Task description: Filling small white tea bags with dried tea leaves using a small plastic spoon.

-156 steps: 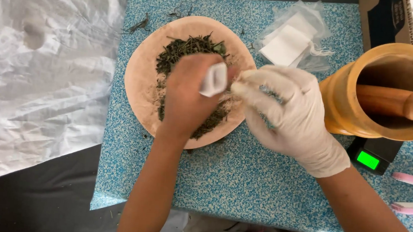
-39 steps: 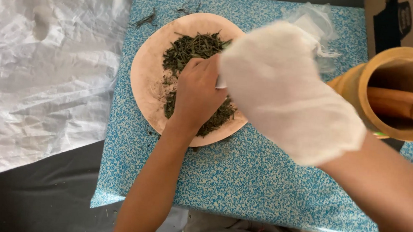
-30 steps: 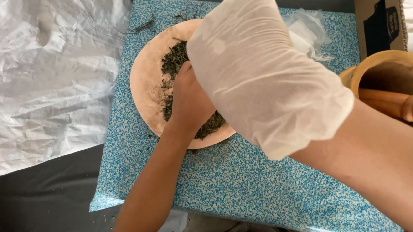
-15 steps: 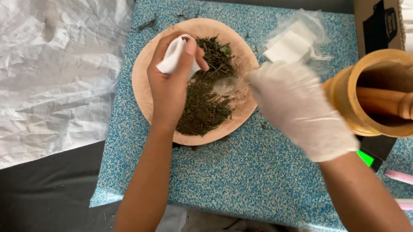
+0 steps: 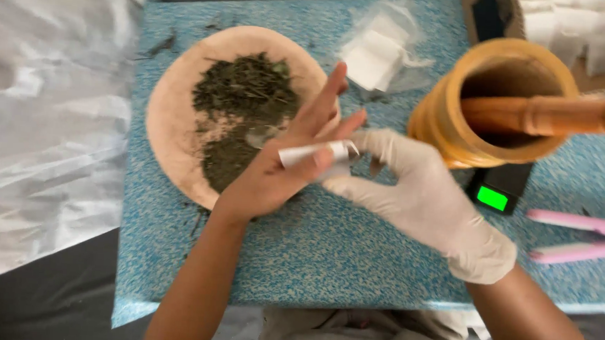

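Smooth turned-wood mortar (image 5: 492, 97), matt round plate (image 5: 172, 123), speckled tabletop (image 5: 353, 257).

Soft, even daylight fills the scene, with no hard shadows. The whole frame is smeared by motion blur. The crumpled white sheet (image 5: 39, 126) left of the left hand (image 5: 285, 165) is washed out; the pink strips (image 5: 578, 236) right of the gloved right hand (image 5: 420, 198) are streaked.

left hand (image 5: 274, 172): bare, sleeveless | right hand (image 5: 420, 198): white glove, forearm bare
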